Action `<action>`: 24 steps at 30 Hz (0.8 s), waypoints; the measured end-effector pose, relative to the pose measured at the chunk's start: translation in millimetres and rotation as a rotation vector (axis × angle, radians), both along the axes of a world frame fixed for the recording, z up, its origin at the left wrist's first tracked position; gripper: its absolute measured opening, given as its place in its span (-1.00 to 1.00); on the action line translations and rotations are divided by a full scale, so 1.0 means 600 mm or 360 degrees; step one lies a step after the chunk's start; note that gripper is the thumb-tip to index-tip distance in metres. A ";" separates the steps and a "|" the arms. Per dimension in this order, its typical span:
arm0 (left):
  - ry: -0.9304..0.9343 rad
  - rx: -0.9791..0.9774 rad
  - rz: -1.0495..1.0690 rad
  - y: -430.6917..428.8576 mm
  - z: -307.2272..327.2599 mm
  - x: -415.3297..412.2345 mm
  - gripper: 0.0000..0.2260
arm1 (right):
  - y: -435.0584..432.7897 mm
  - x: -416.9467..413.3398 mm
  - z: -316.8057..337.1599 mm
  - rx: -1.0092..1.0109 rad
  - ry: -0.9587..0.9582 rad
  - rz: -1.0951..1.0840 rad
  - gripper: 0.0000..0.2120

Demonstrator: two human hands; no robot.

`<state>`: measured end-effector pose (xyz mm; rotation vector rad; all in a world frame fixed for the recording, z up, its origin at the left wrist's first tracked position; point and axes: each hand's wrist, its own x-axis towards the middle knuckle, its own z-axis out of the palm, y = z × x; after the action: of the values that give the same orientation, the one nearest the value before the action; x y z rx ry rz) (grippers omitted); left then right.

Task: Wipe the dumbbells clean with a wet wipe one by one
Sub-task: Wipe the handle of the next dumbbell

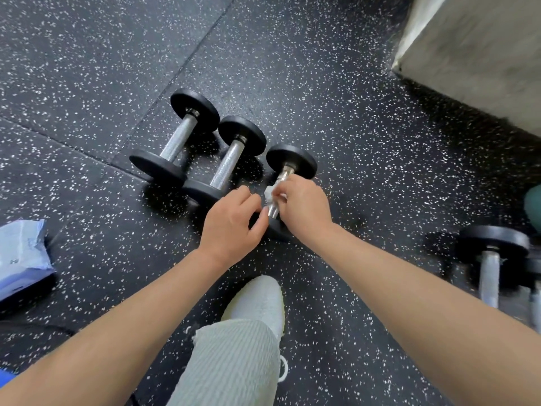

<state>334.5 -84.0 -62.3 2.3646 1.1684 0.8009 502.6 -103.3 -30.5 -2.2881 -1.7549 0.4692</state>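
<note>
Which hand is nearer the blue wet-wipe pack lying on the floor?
Left. The left hand is at the handle of the rightmost dumbbell, on the side facing the wet-wipe pack; the right hand, pressing the wipe, is farther away.

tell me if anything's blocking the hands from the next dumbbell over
Nothing visible does. The middle dumbbell lies directly beside the one the right hand is wiping with the wet wipe, its handle exposed; the left hand is already close.

Black-and-chrome dumbbells [175,140], white wipe [268,194], white-speckled black floor [87,68], blue wipe pack [22,256], ribbed grey trousers [231,361].
</note>
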 end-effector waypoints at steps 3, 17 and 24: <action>0.0020 -0.0015 0.0017 -0.004 0.004 0.000 -0.78 | 0.030 0.017 -0.004 0.0024 -0.0069 -0.0074 -0.82; 0.0021 0.0012 0.0018 -0.015 0.008 0.010 -0.76 | 0.014 0.021 -0.013 0.0127 -0.0234 -0.0040 -0.84; 0.0015 0.0016 0.0032 -0.024 0.009 0.017 -0.78 | 0.013 0.022 -0.012 0.0173 -0.0320 -0.0104 -0.86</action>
<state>344.5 -98.1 -56.7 2.3710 1.1966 0.8052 515.8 -95.7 -37.5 -2.3773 -1.7393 0.1316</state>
